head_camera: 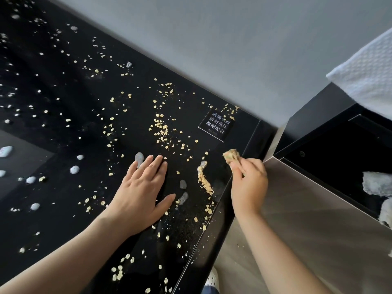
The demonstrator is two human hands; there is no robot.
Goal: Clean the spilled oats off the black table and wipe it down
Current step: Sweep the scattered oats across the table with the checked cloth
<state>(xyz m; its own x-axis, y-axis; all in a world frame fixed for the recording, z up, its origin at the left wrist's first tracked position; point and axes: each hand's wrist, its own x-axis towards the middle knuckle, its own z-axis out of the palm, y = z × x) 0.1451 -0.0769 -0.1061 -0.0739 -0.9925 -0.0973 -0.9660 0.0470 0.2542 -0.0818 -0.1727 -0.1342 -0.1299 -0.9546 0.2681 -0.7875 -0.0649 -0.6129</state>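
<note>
On the black tabletop, head view: oats lie scattered across the surface, densest near the right edge. Left hand rests flat, fingers straight and together. Right hand, fingers curled, pinches a small tan wad at that edge.

Our two arms are bare all the way from the left hand and the right hand back to us. Well below the right hand, down at the floor, we wear a white shoe dotted with small holes, and just under it shows a blue trouser leg.
</note>
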